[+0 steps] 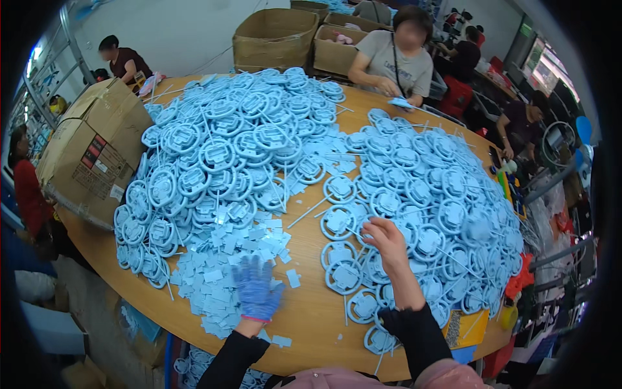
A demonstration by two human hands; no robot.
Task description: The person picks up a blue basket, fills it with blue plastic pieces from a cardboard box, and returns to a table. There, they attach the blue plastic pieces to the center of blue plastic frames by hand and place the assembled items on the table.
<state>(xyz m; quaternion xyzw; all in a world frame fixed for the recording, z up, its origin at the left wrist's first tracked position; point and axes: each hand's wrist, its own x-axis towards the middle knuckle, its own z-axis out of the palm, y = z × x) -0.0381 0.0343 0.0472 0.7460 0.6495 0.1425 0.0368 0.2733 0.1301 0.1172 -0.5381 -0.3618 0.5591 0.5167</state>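
Note:
My left hand point(258, 290), in a blue glove with a pink cuff, is over a spread of small flat light-blue plastic plates point(206, 280). Its fingers look stretched out and slightly blurred, with nothing visible held in them. My bare right hand point(387, 243) hovers above the near left part of a heap of light-blue plastic steering-wheel-shaped parts point(414, 188). Those fingers are apart and extended to the left, with no part seen in them. A second, taller heap of the same wheel-shaped parts point(220, 152) lies beyond my left hand, many with thin rods attached.
A cardboard box point(97, 149) leans at the table's left edge. Larger cardboard cartons point(275, 42) stand behind the wooden table point(304, 243). Across it, a co-worker point(398, 58) holds a light-blue part. A yellow tray point(470, 328) lies near the right front edge.

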